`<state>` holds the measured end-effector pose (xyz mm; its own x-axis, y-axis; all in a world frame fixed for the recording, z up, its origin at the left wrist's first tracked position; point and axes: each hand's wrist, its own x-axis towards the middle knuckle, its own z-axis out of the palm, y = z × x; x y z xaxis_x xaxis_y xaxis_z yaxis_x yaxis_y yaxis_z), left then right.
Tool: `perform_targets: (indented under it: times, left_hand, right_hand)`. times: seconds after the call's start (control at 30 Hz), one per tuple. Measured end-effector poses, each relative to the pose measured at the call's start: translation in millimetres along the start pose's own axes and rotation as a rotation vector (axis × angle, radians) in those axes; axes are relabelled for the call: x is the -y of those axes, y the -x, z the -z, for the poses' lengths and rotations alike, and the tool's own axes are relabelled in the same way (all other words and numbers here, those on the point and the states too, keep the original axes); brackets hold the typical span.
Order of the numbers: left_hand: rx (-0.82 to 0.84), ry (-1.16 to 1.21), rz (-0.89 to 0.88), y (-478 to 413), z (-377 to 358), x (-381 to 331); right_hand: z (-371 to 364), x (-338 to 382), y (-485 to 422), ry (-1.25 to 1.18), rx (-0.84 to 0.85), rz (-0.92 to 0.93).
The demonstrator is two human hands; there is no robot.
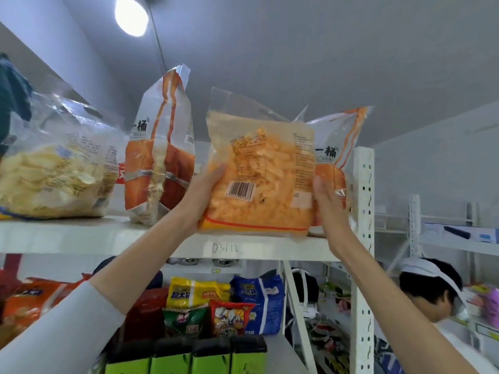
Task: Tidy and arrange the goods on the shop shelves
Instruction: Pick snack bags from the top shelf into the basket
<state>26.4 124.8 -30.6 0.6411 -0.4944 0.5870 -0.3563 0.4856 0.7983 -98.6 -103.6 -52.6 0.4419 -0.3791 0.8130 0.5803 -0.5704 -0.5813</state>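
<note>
Head-worn wide-angle view, tilted upward, close to top shelf [81, 237]

Crowded top shelf [81, 238]: clear bag of pale crisps [54, 171] at left, upright orange-and-white bag [159, 157] just beside it, orange snack bag [259, 179] at the front edge, second orange-and-white bag [334, 147] behind it against the white post [363, 211]. Narrow gap between upright bag and snack bag, taken up by the left hand [208, 190]; right hand [328, 203] squeezed between snack bag and post. Open air above the bags. Below, bay packed with packets [224, 306].
</note>
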Motion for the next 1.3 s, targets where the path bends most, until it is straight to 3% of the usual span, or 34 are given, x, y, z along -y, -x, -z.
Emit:
perform_targets:
  times: [0.03,0.1,0.47,0.77,0.87,0.97,1.03,1.1,1.17,1.27,1.3]
  left_hand:
    - [0.039,0.041,0.029,5,1,2]
    - [0.079,0.080,0.059,13,4,5]
    - [0.072,-0.084,-0.047,15,13,25]
    - [0.040,-0.292,-0.091,19,16,27]
    - [-0.101,-0.360,-0.172,21,9,26]
    - [-0.493,-0.510,-0.395,29,-2,18]
    - [-0.512,-0.502,-0.534,39,-12,10]
    - [-0.345,-0.434,-0.554,46,-29,8]
    - [-0.124,-0.200,-0.413,53,-51,6]
    - [0.015,0.330,-0.157,53,-59,-4]
    - [0.036,0.404,-0.100,50,-47,2]
  right_hand:
    - [-4,7,11,-0.180,0.150,-0.078]
    - [-5,10,24,-0.279,0.235,-0.116]
    - [-16,0,40,-0.318,0.035,-0.179]
    - [-16,3,53,-0.315,-0.002,-0.159]
    - [-14,8,51,-0.229,-0.075,-0.140]
    - [-16,21,49,-0.098,-0.264,-0.037]
    - [-21,36,50,-0.084,-0.412,0.078]
    - [-32,50,56,0.062,-0.560,0.183]
    - [-48,60,73,0.306,-0.559,0.325]
    - [-72,67,109,0.755,-0.293,0.550]
    - [-79,64,122,0.839,-0.193,0.624]
